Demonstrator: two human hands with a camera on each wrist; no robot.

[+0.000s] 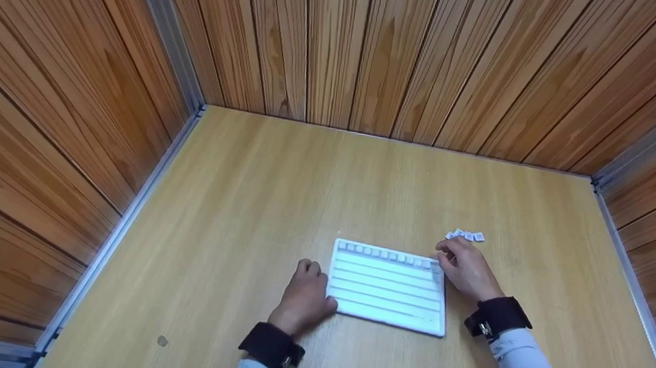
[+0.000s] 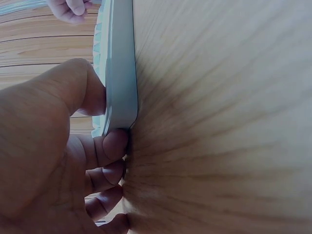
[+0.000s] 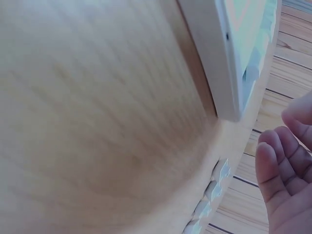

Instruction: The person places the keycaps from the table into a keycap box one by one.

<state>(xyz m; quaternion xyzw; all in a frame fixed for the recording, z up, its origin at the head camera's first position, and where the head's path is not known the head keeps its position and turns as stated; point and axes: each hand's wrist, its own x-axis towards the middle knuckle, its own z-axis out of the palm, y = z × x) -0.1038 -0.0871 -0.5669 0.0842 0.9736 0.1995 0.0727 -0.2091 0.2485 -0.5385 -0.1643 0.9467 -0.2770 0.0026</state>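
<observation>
The left hand [image 1: 305, 296] grips the white tray [image 1: 389, 294] at its near left corner; the tray lies on the counter [image 1: 244, 201], with a row of small tiles [image 1: 384, 254] along its far edge. The right hand [image 1: 467, 271], loosely curled and empty, is just beside the far right corner, near some loose tiles [image 1: 469, 236].
</observation>
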